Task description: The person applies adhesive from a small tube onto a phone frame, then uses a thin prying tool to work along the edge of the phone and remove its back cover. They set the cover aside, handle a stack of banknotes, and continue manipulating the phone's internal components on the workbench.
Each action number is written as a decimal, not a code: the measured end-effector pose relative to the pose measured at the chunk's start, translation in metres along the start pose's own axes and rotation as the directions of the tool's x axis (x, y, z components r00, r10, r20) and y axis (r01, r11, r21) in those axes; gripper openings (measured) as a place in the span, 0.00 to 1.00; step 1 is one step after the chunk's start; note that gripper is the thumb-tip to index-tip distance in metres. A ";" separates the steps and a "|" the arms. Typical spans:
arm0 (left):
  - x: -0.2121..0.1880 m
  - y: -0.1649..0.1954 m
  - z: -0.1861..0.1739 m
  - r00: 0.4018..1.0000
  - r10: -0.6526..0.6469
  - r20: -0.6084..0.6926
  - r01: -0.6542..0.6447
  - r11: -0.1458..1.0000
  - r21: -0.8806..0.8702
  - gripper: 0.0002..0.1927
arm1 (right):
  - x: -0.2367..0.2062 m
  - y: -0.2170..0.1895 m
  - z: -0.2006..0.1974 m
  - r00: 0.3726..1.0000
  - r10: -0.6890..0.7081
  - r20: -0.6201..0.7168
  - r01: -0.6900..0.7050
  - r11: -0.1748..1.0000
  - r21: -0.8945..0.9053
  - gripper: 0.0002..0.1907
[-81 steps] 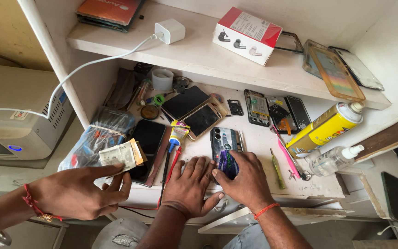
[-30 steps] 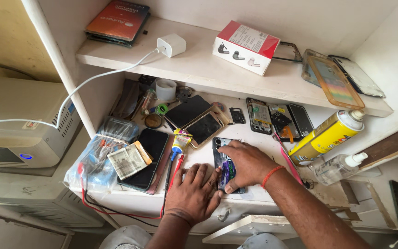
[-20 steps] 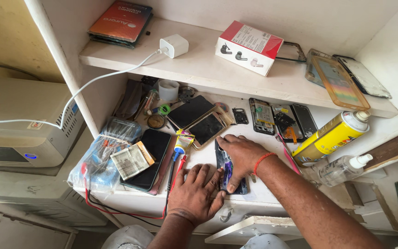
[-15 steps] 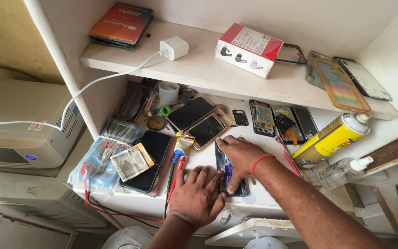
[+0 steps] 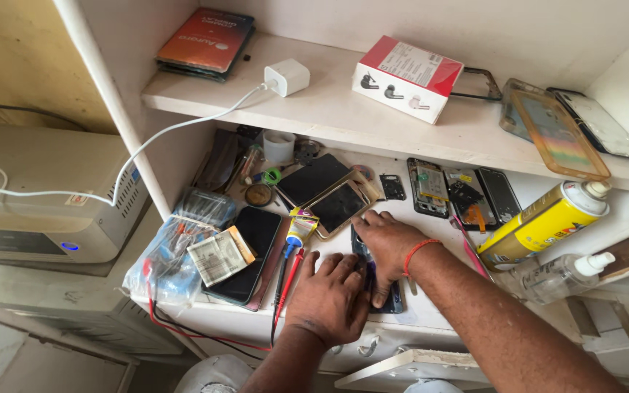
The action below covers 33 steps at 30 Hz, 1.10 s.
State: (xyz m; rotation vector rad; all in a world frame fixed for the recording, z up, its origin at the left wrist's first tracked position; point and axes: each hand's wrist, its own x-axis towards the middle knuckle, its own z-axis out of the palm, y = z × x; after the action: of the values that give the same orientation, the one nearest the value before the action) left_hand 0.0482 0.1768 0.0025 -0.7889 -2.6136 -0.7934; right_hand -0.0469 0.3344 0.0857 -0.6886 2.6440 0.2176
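Phone (image 5: 391, 300), dark-backed, lies flat on the white bench (image 5: 431, 320), mostly covered by both hands; only its lower edge shows below the right fingers. Right hand (image 5: 386, 244) rests palm-down across it, fingers spread and pressing, not clenched; an orange thread circles the wrist. Left hand (image 5: 331, 297) lies just beside it on the left, flat, fingers touching the phone's left edge, grasping nothing. Left of the left hand: red and black probes (image 5: 285, 280), a small glue tube (image 5: 301, 228), a black phone (image 5: 249, 251) bearing a folded banknote (image 5: 218, 256). Beyond the right hand's fingertips: two stacked screens (image 5: 329, 193). Right of the right forearm: yellow spray can (image 5: 544, 222), clear squeeze bottle (image 5: 558, 276).
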 end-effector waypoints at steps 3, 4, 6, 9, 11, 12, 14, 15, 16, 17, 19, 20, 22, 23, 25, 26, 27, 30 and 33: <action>0.001 -0.001 0.004 1.000 -0.006 -0.030 0.006 1.000 -0.008 0.25 | 0.002 -0.002 0.001 1.000 0.008 0.019 -0.008 1.000 -0.005 0.82; 0.002 -0.001 0.005 1.000 -0.002 -0.022 0.002 1.000 -0.010 0.25 | 0.002 -0.002 0.001 1.000 0.008 0.026 -0.008 1.000 -0.012 0.81; 0.004 -0.002 0.007 1.000 0.012 -0.008 -0.012 1.000 -0.014 0.24 | 0.002 -0.003 0.004 0.999 0.024 0.032 -0.023 1.000 -0.012 0.81; 0.007 -0.002 0.009 0.998 0.014 0.060 -0.016 0.999 0.029 0.26 | 0.004 -0.003 0.010 0.997 0.060 0.048 -0.060 0.998 -0.002 0.83; 0.009 -0.001 0.010 0.997 0.033 0.071 -0.035 0.999 0.035 0.29 | 0.007 -0.005 0.014 0.996 0.064 0.069 -0.065 0.998 0.010 0.84; 0.009 -0.001 0.010 0.996 0.042 0.079 -0.045 0.998 0.039 0.30 | 0.010 -0.005 0.016 0.992 0.079 0.098 -0.079 0.997 0.000 0.85; 0.011 -0.001 0.010 0.994 0.049 0.099 -0.058 0.994 0.090 0.32 | 0.014 -0.006 0.019 0.981 0.114 0.159 -0.111 0.994 -0.025 0.87; 0.011 -0.001 0.011 0.992 0.053 0.110 -0.066 0.992 0.112 0.33 | 0.015 -0.006 0.020 0.977 0.121 0.176 -0.120 0.993 -0.015 0.87; 0.011 -0.001 0.011 0.990 0.040 0.136 -0.054 0.993 0.102 0.32 | 0.015 -0.006 0.020 0.972 0.128 0.195 -0.130 0.992 -0.005 0.88; 0.012 -0.001 0.011 0.987 0.028 0.161 -0.043 0.995 0.093 0.31 | 0.015 -0.005 0.019 0.967 0.136 0.214 -0.140 0.990 0.006 0.88; 0.012 -0.001 0.011 0.984 0.013 0.176 -0.029 0.996 0.089 0.31 | 0.011 -0.004 0.017 0.982 0.081 0.169 -0.086 0.996 0.021 0.87; 0.013 -0.001 0.011 0.986 0.011 0.167 -0.027 0.995 0.092 0.31 | 0.007 -0.003 0.016 0.988 0.056 0.145 -0.061 0.998 0.029 0.86; 0.012 0.001 0.011 0.987 0.008 0.161 -0.024 0.995 0.098 0.32 | -0.002 -0.002 0.014 0.988 0.091 0.122 -0.102 0.991 0.088 0.84; 0.012 0.001 0.010 0.987 0.007 0.158 -0.025 0.994 0.108 0.32 | -0.006 -0.002 0.013 0.988 0.109 0.105 -0.121 0.986 0.117 0.83; 0.013 0.002 0.009 0.982 -0.006 0.187 -0.017 0.992 0.123 0.31 | -0.015 -0.002 0.018 0.994 0.087 0.067 -0.089 0.996 0.024 0.76; 0.012 0.002 0.008 0.975 -0.021 0.219 -0.006 0.993 0.122 0.30 | -0.019 -0.001 0.022 0.996 0.076 0.051 -0.075 0.997 -0.023 0.73; 0.012 0.002 0.007 0.968 -0.035 0.247 0.006 0.993 0.120 0.30 | -0.022 0.000 0.027 0.998 0.036 0.054 -0.041 0.995 0.086 0.69; 0.012 0.001 0.007 0.966 -0.034 0.255 -0.005 0.989 0.151 0.31 | -0.028 0.003 0.048 0.998 -0.070 0.005 0.064 0.940 0.335 0.62; 0.010 -0.001 0.011 0.979 -0.015 0.202 -0.012 0.991 0.131 0.32 | -0.026 0.010 0.067 0.990 -0.117 -0.083 0.140 0.904 0.403 0.61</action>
State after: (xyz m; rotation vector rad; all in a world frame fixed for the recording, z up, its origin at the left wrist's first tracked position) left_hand 0.0387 0.1870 -0.0026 -0.8706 -2.8115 -0.5587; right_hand -0.0084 0.3712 0.0357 -0.7259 2.5607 -0.3907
